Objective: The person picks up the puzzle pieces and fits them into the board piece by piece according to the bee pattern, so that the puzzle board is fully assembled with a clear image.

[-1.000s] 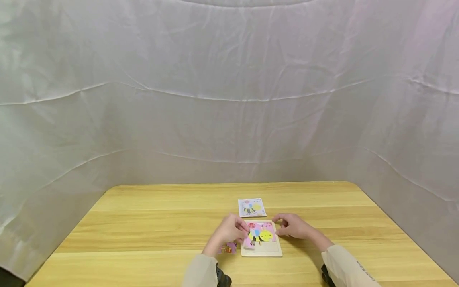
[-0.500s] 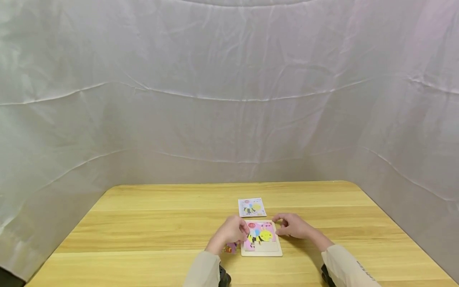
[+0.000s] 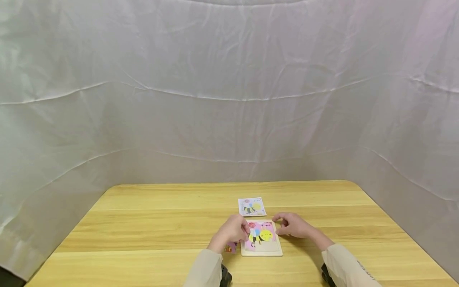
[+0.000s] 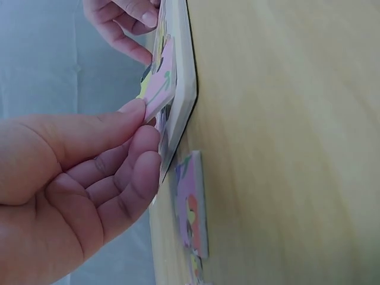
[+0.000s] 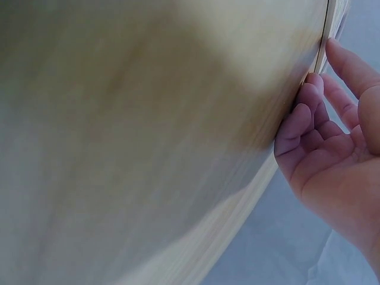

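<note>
A light wooden puzzle tray point(image 3: 261, 254) lies on the table, with pink pieces forming a yellow and black bee in its upper part. Its lower right part shows bare wood. My left hand point(image 3: 233, 228) pinches a pink puzzle piece point(image 4: 161, 89) between thumb and fingers, tilted at the tray's lower left. In the left wrist view, that piece sticks up above the tray rim point(image 4: 189, 83). My right hand point(image 3: 295, 226) rests at the tray's upper right corner, index finger and thumb touching its edge, the other fingers loosely bent point(image 5: 303, 122).
Loose pink puzzle pieces point(image 3: 230, 248) lie left of the tray, partly under my left hand; one piece point(image 4: 193, 202) shows clearly in the left wrist view. A bee picture card point(image 3: 252, 207) lies just beyond the tray. Grey cloth point(image 3: 229, 119) encloses the wooden table point(image 3: 143, 227).
My left hand has brought the pinched piece down and slightly right onto the tray's lower left area, then stayed almost still. My right hand has kept its place at the corner.
</note>
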A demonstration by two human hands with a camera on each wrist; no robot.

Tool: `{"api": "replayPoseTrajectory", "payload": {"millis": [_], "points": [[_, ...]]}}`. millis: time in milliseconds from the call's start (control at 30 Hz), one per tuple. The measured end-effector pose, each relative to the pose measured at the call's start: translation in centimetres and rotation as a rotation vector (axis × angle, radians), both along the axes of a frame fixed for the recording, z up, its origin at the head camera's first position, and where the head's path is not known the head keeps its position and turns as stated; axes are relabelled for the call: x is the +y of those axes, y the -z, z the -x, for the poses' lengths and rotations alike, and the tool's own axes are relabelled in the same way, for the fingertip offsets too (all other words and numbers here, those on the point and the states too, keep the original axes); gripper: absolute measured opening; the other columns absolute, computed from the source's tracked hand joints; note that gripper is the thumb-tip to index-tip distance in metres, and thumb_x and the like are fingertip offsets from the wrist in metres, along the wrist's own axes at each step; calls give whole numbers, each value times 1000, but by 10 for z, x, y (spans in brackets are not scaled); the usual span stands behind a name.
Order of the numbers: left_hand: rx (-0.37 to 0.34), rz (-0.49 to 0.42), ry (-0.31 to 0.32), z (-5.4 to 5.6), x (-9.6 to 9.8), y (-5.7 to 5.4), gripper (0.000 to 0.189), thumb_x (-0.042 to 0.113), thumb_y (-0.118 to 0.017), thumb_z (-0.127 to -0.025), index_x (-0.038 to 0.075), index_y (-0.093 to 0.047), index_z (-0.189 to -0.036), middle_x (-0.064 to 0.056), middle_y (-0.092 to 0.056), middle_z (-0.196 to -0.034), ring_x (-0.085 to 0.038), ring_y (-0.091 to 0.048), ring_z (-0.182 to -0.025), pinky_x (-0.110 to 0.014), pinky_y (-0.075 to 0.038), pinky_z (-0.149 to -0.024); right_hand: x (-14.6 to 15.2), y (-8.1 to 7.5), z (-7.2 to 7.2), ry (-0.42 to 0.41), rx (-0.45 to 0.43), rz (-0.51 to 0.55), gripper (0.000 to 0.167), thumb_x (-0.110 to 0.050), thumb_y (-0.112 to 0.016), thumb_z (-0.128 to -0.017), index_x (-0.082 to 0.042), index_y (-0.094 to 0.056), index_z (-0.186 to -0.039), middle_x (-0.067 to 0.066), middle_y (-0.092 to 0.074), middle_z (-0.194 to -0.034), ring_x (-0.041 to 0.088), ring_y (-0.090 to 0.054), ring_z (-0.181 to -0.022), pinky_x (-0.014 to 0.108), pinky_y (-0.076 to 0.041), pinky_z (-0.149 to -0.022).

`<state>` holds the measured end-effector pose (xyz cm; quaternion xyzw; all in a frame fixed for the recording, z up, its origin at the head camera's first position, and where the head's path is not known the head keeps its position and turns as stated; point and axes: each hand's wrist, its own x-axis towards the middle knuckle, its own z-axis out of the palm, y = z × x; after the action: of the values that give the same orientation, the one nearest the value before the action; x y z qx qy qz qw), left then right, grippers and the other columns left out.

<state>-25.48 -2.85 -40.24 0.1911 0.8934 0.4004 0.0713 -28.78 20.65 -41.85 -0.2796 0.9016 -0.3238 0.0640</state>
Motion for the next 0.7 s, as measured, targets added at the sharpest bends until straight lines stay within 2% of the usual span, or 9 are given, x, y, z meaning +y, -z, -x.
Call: {"api": "replayPoseTrajectory", "payload": {"millis": [300,467,700], "points": [[-7,44,-3,-1,1,-1,14,-9,-71,-67,1,-62,-70,1,-51,-58,-9,-45,-49,-20,-40,-45,-1,1,0,14,-10,2,32,-9,-68,-78,3,-58,-106,-2,-46,-66,10,-39,-58,22,-32,-51],[-16,38,2,-3,1,-2,14,-9,-72,-67,1,-61,-70,0,-51,-58,-9,-46,-49,-21,-42,-45,0,1,0,15,-4,-8,32,-8,-67,-78,3,-57,-107,-2,-46,-66,10,-40,-58,22,-33,-51],[-43,55,-17,-4,1,0,15,-9,-71,-68,3,-61,-68,-1,-51,-60,-11,-46,-45,-24,-43,-39,0,3,2,16,2,-16,32,-8,-66,-78,2,-57,-108,-2,-46,-66,10,-40,-58,22,-33,-51]]}}
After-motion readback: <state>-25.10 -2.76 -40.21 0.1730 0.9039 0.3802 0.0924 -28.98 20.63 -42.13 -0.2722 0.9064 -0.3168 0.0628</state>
